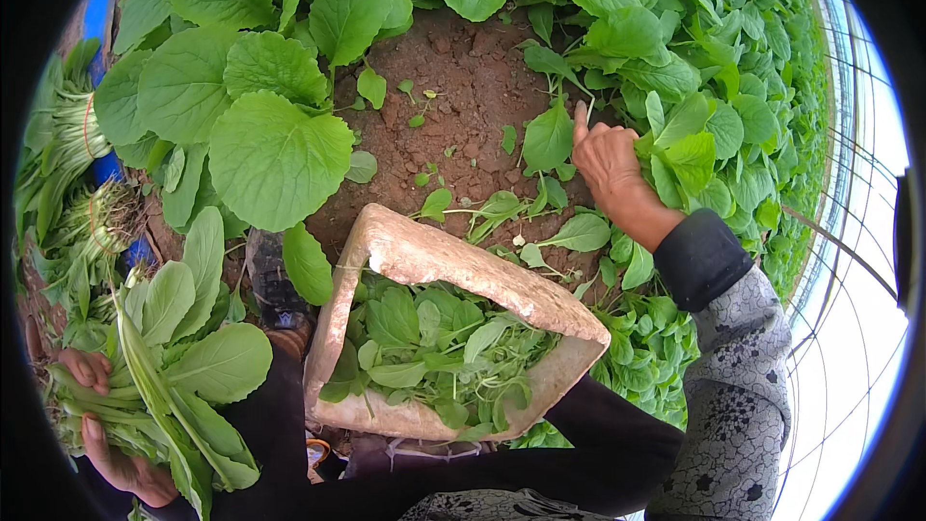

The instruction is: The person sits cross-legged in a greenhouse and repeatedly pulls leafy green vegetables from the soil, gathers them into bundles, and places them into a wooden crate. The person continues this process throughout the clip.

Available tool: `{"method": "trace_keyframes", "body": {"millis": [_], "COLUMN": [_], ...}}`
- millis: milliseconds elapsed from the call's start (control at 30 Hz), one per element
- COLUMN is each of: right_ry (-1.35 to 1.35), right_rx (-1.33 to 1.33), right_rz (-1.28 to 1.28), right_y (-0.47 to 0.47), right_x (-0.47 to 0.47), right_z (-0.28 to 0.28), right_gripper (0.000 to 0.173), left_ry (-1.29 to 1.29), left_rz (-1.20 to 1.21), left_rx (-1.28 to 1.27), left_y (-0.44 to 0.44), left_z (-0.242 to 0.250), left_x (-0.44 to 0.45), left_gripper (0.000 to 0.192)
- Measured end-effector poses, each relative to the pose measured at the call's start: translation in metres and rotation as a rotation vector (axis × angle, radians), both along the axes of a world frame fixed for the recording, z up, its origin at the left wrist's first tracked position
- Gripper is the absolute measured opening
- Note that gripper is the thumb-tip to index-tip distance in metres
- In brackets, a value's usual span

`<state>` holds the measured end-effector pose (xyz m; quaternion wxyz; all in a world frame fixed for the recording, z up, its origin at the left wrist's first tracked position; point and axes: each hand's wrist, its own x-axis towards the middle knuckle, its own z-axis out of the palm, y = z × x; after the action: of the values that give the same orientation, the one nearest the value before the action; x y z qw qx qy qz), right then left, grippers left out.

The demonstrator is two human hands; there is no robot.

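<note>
At the lower left, my left hand [130, 467] is closed around the pale stalks of a bunch of leafy greens [210, 369], whose broad leaves fan out to the right. My right hand [611, 166] reaches in among the plants at the upper right, back of the hand up. Its index finger is stretched out against a thin pale stem [590, 110] beside a green leaf [548, 137]. The other fingers are curled and partly hidden, so whether they hold anything does not show. A worn, soil-stained foam box [463, 260] with loose greens [434, 347] in it stands between my legs.
Large leafy plants [224, 87] rise at the upper left. Dense greens [723, 36] fill the right side. Pulled or fallen plants [499, 210] lie on the brown soil [448, 108] behind the box. Tied bundles [83, 130] lie far left. A shoe [275, 282] stands left of the box.
</note>
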<state>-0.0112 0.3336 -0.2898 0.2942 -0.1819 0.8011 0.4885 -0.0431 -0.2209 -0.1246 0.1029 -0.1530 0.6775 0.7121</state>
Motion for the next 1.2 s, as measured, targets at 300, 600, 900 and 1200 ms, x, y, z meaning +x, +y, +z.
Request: {"method": "trace_keyframes", "body": {"millis": [300,600,900,1200], "right_ry": [0.153,-0.016,0.099,0.215], "right_rx": [-0.487,-0.17,-0.437,-0.474], "right_rz": [-0.12,-0.413,-0.794,-0.655], "right_y": [-0.087,0.0,0.042,0.008], "right_x": [-0.02,-0.14,-0.133,-0.105], "right_z": [0.052,-0.053,-0.069,-0.002], "right_gripper": [0.014,0.025,0.028,0.026], "left_ry": [0.006,-0.037,-0.058,0.029], "left_rz": [0.021,0.12,0.076,0.001], "left_rx": [0.014,-0.023,-0.054,0.079], "left_y": [0.0,0.003,-0.004,-0.006], "left_z": [-0.005,0.002,0.008,0.003], "left_x": [-0.002,-0.006,-0.01,-0.006], "left_gripper": [0.052,0.049,0.051,0.052]}}
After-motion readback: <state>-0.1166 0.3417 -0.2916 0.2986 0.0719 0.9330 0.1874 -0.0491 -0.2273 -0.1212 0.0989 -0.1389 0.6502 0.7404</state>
